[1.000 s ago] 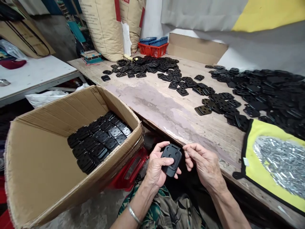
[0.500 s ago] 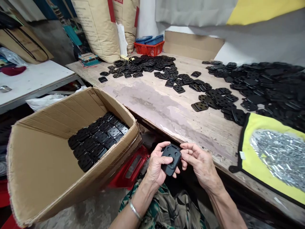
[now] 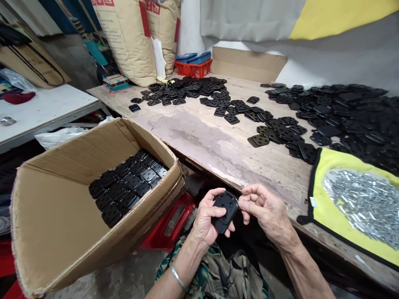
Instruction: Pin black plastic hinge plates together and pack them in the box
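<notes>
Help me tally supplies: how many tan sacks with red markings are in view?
2: one tan sack at the back left of the table; a second sack right of it, partly behind it. Others may be hidden.

No lettering can be read: the front paper sack (image 3: 129,50) bears print (too small)

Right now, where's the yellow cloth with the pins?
In the head view, the yellow cloth lies far right on the wooden tabletop, right of the right hand, just in front of the black plates.

A wooden table (image 3: 193,128) stands beside a pale wall (image 3: 336,62).
</notes>
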A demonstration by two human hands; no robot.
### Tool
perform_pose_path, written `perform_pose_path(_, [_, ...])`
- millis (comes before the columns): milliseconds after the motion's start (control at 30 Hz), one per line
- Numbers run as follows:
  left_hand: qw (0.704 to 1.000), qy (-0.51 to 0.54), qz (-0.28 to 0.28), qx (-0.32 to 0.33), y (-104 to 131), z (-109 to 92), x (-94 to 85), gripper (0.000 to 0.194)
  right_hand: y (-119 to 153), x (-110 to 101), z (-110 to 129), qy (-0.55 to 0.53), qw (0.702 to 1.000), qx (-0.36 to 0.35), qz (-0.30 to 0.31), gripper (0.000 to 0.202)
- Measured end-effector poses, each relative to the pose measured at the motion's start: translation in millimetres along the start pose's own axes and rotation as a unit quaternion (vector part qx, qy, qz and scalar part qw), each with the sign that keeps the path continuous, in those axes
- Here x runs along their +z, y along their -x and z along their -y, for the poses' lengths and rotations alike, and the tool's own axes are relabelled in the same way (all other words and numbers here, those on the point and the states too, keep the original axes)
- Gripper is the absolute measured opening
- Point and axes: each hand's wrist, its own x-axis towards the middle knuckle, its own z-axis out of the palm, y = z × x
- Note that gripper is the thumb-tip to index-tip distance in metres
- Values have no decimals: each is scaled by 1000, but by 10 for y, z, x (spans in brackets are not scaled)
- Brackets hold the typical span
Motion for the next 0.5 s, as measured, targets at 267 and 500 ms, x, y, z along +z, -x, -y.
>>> perform_pose_path(267, [999, 4, 35, 24, 63, -78, -13, 49, 5, 55, 150, -41, 996, 65, 42, 43])
perform_pose_path(500, [996, -72, 2, 46, 96, -259, -28, 62, 73, 118, 47, 308, 935, -173, -17, 15])
